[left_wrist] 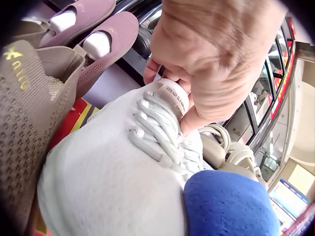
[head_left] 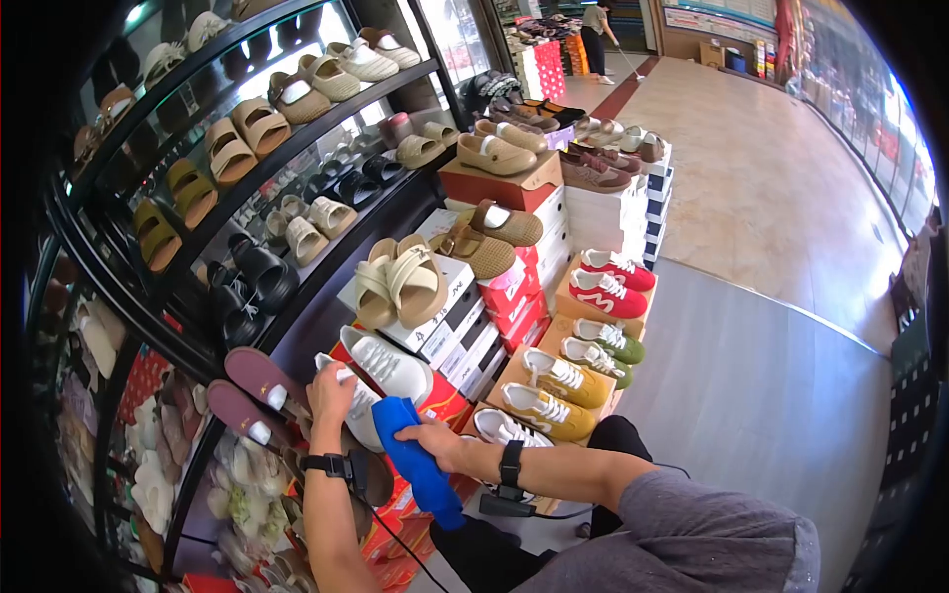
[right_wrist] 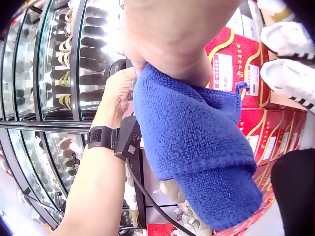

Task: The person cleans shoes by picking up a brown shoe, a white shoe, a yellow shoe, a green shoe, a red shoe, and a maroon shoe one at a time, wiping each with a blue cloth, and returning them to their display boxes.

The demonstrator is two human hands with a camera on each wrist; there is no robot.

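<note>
My left hand (head_left: 329, 395) grips a white lace-up sneaker (left_wrist: 98, 167) at its tongue, thumb and fingers closing on the top above the laces. In my right hand (head_left: 440, 442) is a blue terry towel (right_wrist: 192, 132), bunched up, its loose end hanging below the hand. In the left wrist view the towel's edge overlaps the side of the sneaker near the lower laces. The matching white sneaker (head_left: 388, 364) sits just beyond, on a red box. Beside the held shoe, a brown knit slip-on (left_wrist: 29, 103) shows in the left wrist view.
A black-framed shelf (head_left: 287, 138) with sandals and slippers rises at the left. Purple slip-ons (head_left: 252, 374) lie near my left hand. Stacked shoeboxes carry cream sandals (head_left: 415, 282), yellow sneakers (head_left: 549, 410) and red sneakers (head_left: 608, 295). Farther off, a person (head_left: 593, 40) holds a long-handled tool on the floor.
</note>
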